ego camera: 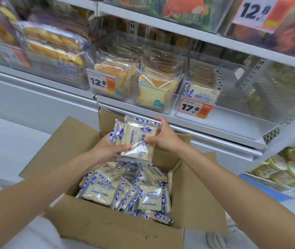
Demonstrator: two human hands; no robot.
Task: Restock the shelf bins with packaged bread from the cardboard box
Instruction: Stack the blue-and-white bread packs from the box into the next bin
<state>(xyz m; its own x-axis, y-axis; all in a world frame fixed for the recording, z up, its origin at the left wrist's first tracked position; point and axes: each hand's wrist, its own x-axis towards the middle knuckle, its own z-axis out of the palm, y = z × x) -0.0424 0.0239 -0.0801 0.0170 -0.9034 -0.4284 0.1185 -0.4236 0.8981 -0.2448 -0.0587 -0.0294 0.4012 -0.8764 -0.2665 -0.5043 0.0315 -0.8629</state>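
Early on, by the look of it. Gripping a stack of blue-and-white plastic-wrapped bread packets (137, 141) between curled fingers of left hand (105, 150) and right hand (166, 137); beneath the fingers, brown cardboard box (107, 230) well stocked; beyond the fingertips, clear plastic shelf bin (241, 115) only part-filled.

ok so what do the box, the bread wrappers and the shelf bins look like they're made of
Cardboard box: brown cardboard, likely corrugated, matte, with creased flaps.
Bread wrappers: thin clear plastic film with blue print, glossy; it crinkles and catches glare.
Shelf bins: rigid clear plastic, maybe acrylic; the bread shows through the walls.
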